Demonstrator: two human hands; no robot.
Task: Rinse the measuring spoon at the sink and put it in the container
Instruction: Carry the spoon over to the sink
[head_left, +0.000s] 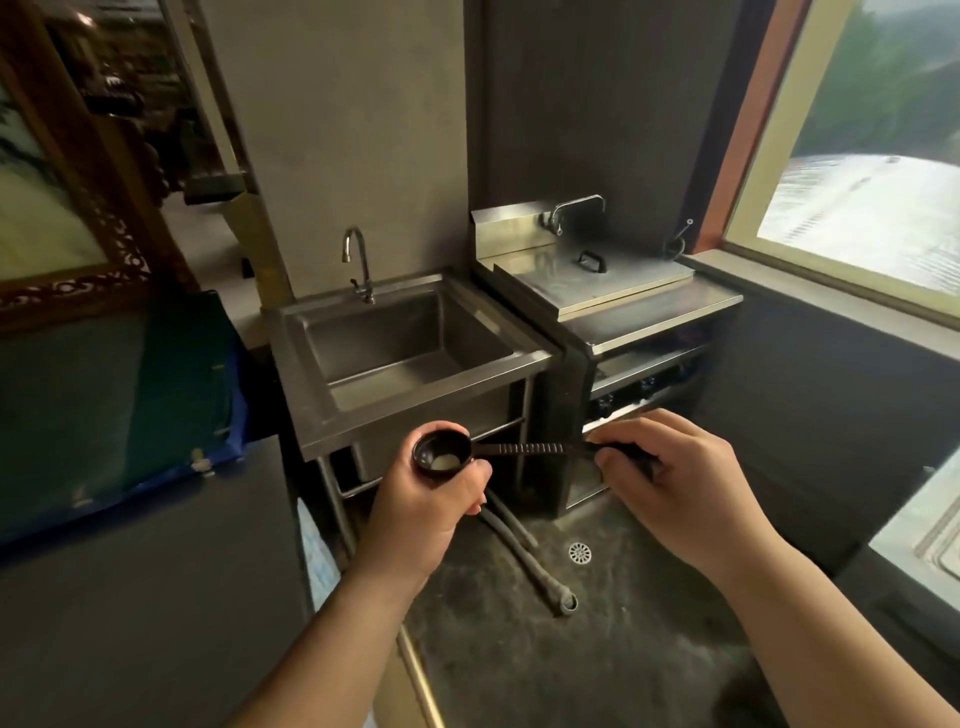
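A black measuring spoon (524, 448) lies level between my hands, with a pale residue in its round bowl. My left hand (426, 499) cups the bowl from below. My right hand (680, 478) pinches the far end of the ribbed handle. Both hands hover in front of and below the steel sink (311, 395), whose basin looks dry. The curved tap (358, 260) stands at the sink's back rim, with no water running. I see no container for the spoon.
A steel appliance with a lidded top (602, 275) and its own tap stands right of the sink. A grey hose (524, 556) and a floor drain (580, 552) lie on the wet floor below. A dark counter (130, 597) sits at left, a window ledge (831, 306) at right.
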